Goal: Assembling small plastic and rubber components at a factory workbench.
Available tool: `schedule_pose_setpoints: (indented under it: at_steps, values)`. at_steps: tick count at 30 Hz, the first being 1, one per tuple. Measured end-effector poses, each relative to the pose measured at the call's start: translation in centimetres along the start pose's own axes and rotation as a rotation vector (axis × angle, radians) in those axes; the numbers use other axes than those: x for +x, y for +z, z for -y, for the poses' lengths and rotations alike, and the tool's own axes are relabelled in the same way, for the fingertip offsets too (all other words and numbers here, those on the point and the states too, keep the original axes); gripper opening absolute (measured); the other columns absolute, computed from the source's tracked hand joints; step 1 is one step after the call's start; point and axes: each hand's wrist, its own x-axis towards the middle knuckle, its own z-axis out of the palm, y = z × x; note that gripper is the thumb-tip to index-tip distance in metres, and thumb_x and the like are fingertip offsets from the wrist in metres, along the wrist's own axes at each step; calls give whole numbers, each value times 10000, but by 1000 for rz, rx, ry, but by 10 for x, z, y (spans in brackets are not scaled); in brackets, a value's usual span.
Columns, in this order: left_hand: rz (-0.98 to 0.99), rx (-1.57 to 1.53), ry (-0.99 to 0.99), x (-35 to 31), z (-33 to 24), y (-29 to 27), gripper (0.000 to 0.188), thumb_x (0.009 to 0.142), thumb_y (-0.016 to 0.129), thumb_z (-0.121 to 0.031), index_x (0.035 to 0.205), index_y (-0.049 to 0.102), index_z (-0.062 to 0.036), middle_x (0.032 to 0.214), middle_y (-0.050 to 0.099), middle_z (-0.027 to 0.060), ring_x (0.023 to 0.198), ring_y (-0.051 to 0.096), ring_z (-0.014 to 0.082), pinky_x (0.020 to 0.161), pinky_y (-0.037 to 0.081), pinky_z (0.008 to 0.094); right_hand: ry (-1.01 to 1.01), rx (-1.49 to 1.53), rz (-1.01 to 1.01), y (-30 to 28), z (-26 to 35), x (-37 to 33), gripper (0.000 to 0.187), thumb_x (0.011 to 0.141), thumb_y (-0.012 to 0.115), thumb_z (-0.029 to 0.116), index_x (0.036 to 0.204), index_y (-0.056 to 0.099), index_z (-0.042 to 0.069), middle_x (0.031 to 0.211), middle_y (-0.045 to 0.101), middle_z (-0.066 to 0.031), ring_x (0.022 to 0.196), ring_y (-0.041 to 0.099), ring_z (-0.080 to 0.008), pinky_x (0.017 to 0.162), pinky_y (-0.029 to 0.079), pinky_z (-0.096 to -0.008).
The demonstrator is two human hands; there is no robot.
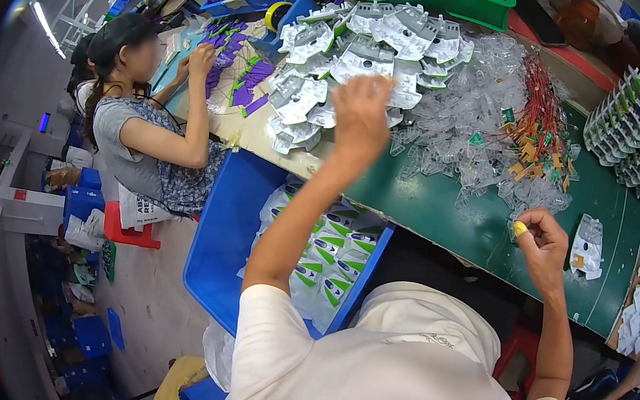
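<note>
- Fingers [523,227] of the right hand [542,247] are pinching a small yellow piece [520,229] just above the green worktop [446,211] near its front edge.
- Left hand [360,117] is reaching farther back, over the pile of white blister shells [353,60]; it is blurred, so I cannot tell whether its fingers are spreading or closing.
- A clear packet [588,245] is lying just right of the right hand, long axis running front to back, nearer that hand.
- Clear trays [472,131] are heaping between the hands.
</note>
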Motion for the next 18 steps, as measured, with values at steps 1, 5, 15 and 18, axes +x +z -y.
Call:
schedule_pose_setpoints:
  at_steps: [1,5,15,18]
  values:
    - [-20,71,19,7,16,6,369,764,602,-7,1106,666,-130,1064,661,65,1087,558,256,982,328,474,-20,17,6,5,-2,-1,87,835,622,-34,913,630,4,826,551,34,653,454,-8,557,348,-181]
    - [17,219,150,23,56,17,211,792,574,-23,918,697,-140,956,655,24,1060,559,214,1012,277,513,-59,-125,42,18,4,-8,62,826,659,-11,885,648,7,778,556,36,607,403,-17,532,333,-195]
    - [64,-140,348,-94,-86,-58,124,840,652,-128,958,671,-95,975,661,42,981,644,171,1043,262,475,-60,-245,-9,-2,-8,-13,59,821,649,-10,880,640,-11,750,552,0,568,387,-32,505,306,-228]
    - [199,-317,331,-140,-125,-59,239,751,734,-115,985,687,-124,981,652,13,1024,633,184,1028,265,459,-110,-309,36,6,-3,-18,91,797,640,-28,885,628,-9,779,569,-26,566,431,-65,509,336,-231]
